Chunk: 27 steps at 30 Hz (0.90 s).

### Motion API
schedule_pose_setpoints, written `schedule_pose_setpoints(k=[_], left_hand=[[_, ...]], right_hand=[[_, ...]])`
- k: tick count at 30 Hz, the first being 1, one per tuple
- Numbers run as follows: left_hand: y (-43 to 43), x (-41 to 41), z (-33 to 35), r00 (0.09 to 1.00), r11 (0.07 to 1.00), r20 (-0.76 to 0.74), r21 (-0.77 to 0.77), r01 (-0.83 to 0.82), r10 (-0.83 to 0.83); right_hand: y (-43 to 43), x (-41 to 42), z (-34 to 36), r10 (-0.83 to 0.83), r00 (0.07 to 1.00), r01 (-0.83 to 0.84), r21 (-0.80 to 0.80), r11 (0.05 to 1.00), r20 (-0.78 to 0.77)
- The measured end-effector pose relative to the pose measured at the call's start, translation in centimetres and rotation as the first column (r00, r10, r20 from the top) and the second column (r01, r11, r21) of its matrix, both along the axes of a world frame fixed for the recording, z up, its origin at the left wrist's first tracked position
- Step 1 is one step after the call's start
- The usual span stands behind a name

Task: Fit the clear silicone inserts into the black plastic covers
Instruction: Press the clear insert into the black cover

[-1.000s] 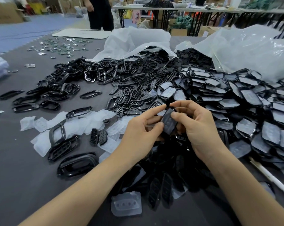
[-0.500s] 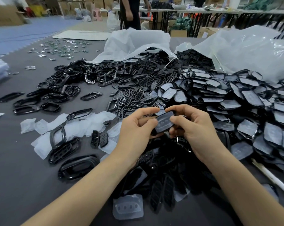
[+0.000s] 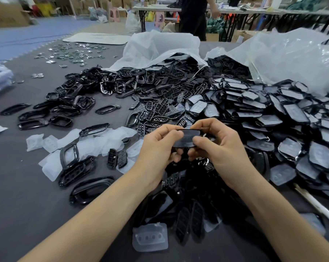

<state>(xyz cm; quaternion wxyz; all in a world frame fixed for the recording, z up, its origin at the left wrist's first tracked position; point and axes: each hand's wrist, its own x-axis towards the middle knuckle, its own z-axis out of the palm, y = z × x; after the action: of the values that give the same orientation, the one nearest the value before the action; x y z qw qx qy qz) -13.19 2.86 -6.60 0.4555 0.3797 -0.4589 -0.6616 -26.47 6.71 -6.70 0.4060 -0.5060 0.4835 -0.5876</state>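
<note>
I see both hands meeting just above the desk [image 3: 27, 205], sharing one black plastic cover [image 3: 187, 138]. My left hand [image 3: 158, 148] pinches its left end, thumb over the top face and the other fingers curled beneath. My right hand [image 3: 222, 148] grips the right end the same way, thumb pressed on the face. The cover lies roughly level between them, with a pale, cloudy layer across its face (I cannot tell whether the insert is fully seated). One clear silicone insert [image 3: 150, 239] lies alone on the desk near the bottom edge, between my forearms. More clear inserts [image 3: 95, 142] are scattered to the left, mixed with glossy black frames [image 3: 74, 99]. To the right spreads a heap of covers [image 3: 273, 120] showing pale backs, spilling from a clear plastic bag [image 3: 292, 59]. A person in dark clothes [image 3: 193, 16] stands by the far tables.
</note>
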Motion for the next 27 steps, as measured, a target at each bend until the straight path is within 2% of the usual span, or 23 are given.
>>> schedule_pose_setpoints(k=[8, 13, 19, 27], left_hand=[[-0.1, 0.1, -0.1, 1.000, 1.000, -0.013, 0.014, 0.024, -0.024], [-0.2, 0.1, -0.5, 1.000, 1.000, 0.001, -0.019, -0.010, 0.010], [0.2, -0.3, -0.8, 0.992, 0.975, 0.090, -0.215, -0.063, 0.084], [0.4, -0.2, -1.3, 0.985, 0.927, 0.137, -0.372, -0.043, 0.100]], right_hand=[[0.0, 0.5, -0.1, 0.025, 0.999, -0.026, -0.046, 0.999, -0.036], [0.0, 0.6, -0.3, 0.039, 0.999, -0.039, -0.022, 0.999, 0.013], [-0.1, 0.3, -0.2, 0.039, 0.983, -0.055, 0.086, 0.995, 0.177], [-0.1, 0.7, -0.2, 0.056, 0.975, -0.073, 0.073, 0.995, 0.214]])
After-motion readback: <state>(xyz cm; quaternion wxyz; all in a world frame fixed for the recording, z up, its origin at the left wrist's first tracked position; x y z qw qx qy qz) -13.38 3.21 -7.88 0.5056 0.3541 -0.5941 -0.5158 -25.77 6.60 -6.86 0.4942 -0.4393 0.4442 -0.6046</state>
